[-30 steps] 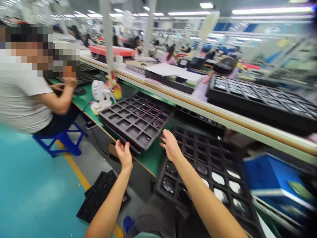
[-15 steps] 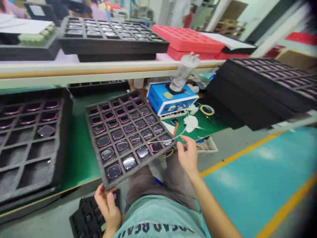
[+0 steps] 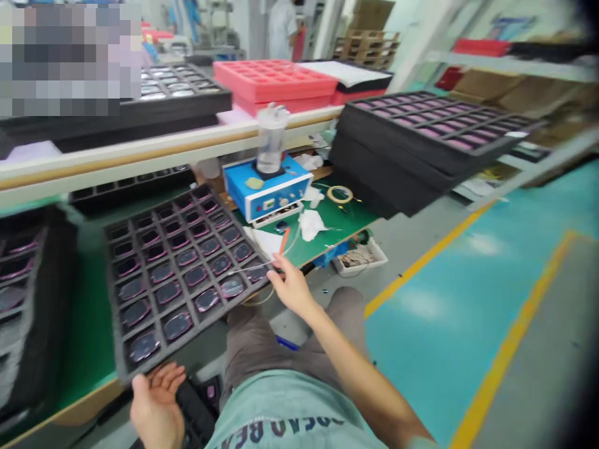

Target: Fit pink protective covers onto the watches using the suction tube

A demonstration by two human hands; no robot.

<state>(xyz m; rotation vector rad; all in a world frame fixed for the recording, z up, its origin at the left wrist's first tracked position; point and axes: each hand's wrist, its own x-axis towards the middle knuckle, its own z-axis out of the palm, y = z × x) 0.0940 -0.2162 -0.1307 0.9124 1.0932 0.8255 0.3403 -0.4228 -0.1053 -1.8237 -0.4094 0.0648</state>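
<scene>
A grey foam tray (image 3: pixel 161 255) lies at a slant on the green bench, reaching over its front edge. Its compartments hold several dark watch-like cases with pink-purple rims. Below the near left corner my left hand (image 3: pixel 159 402) is turned palm up, fingers apart and holding nothing. At the right corner, my right hand (image 3: pixel 291 285) has its thumb and forefinger around a thin white tube (image 3: pixel 253 268); whether it also touches the tray is unclear. The tube crosses the tray's corner and curves back toward a blue box (image 3: pixel 266 187) with a clear cylinder (image 3: pixel 271 140) on top.
Another foam tray (image 3: pixel 32 299) stands at left. Stacked black trays (image 3: pixel 374 156) rise at right, and red trays (image 3: pixel 276 81) sit on the shelf above. Tape (image 3: pixel 339 194) and white tissue (image 3: pixel 311 224) lie on the bench. A small bin (image 3: pixel 360 259) stands below its edge.
The view has swung right, so the tray appears further left. My left hand has turned palm up, its fingers opening away from the tray's corner. My right hand has closed in on the tube.
</scene>
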